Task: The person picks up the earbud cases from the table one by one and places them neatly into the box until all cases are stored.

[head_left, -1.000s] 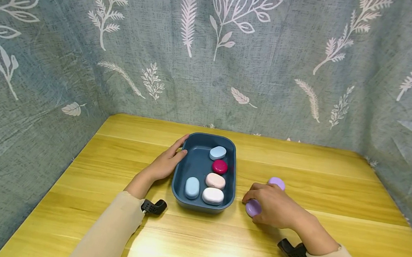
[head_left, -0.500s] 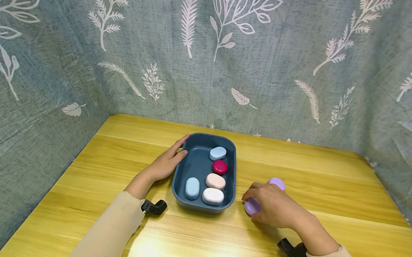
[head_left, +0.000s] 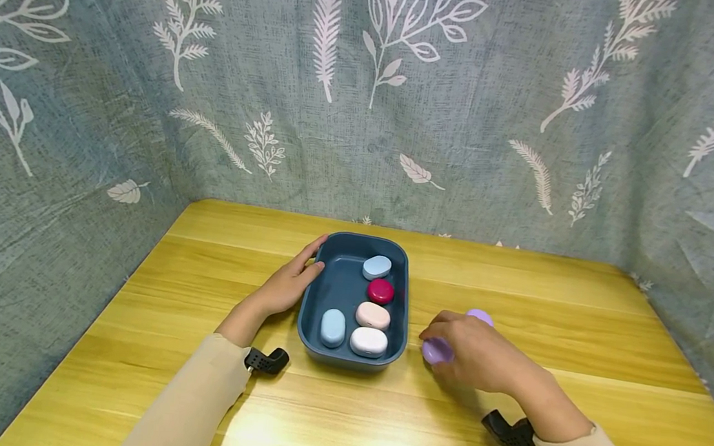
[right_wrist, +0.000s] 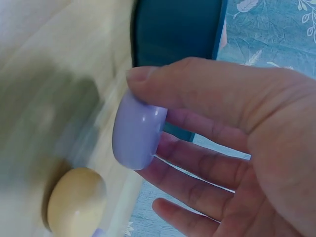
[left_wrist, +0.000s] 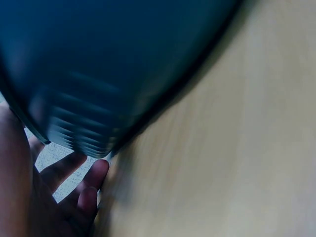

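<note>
Purple case (right_wrist: 137, 133), right of blue box (head_left: 337, 277) | right hand (head_left: 478, 352) pinches it | left hand (head_left: 284, 288), fingers spread, touches box | probably light, rigid, slick; best gripped across rounded sides

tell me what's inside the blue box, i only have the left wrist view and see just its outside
Observer: The blue box holds five rounded pieces: two light-blue pieces, a magenta piece, a pale pink piece and a white piece.
Operator: and what's the right hand doing
Observer: The right hand pinches a purple piece, to the right of the box.
Operator: anything else on the table near that hand
Observer: Yes, the right wrist view shows a yellowish rounded piece.
</note>
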`<action>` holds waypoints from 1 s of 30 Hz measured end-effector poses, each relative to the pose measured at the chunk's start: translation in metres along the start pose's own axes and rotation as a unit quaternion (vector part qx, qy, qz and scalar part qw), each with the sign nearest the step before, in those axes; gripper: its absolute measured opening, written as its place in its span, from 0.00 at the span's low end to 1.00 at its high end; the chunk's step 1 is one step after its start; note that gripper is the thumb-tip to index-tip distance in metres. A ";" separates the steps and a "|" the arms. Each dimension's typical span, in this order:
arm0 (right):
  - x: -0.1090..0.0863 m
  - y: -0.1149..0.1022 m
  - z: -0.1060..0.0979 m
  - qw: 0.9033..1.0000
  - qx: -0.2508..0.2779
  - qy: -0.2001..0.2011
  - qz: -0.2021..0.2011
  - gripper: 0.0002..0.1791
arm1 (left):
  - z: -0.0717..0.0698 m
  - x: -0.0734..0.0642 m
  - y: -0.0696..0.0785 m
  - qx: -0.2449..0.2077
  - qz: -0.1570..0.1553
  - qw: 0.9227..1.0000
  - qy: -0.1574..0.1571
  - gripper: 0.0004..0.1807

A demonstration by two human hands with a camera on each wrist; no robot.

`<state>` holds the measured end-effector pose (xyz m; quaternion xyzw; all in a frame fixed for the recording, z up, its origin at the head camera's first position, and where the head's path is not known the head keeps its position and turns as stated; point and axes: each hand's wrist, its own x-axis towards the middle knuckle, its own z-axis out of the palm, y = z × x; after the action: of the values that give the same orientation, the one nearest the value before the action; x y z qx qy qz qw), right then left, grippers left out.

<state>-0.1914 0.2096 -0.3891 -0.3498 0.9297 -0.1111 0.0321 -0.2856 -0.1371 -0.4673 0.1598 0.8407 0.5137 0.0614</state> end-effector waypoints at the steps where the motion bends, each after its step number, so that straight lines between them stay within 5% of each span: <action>1: 0.000 0.000 -0.001 1.000 0.000 0.003 -0.001 0.14 | 0.000 0.000 0.000 -0.001 0.001 1.000 0.000 0.27; 10: 0.003 -0.003 -0.009 1.000 0.001 0.018 -0.007 0.09 | 0.000 -0.001 0.001 0.000 0.002 1.000 0.000 0.27; 30: 0.012 -0.009 -0.026 0.999 -0.035 0.016 -0.003 0.17 | 0.001 -0.001 0.000 -0.002 0.003 1.000 0.000 0.28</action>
<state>-0.1982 0.2005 -0.3615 -0.3515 0.9324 -0.0844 0.0053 -0.2848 -0.1369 -0.4682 0.1620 0.8394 0.5153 0.0604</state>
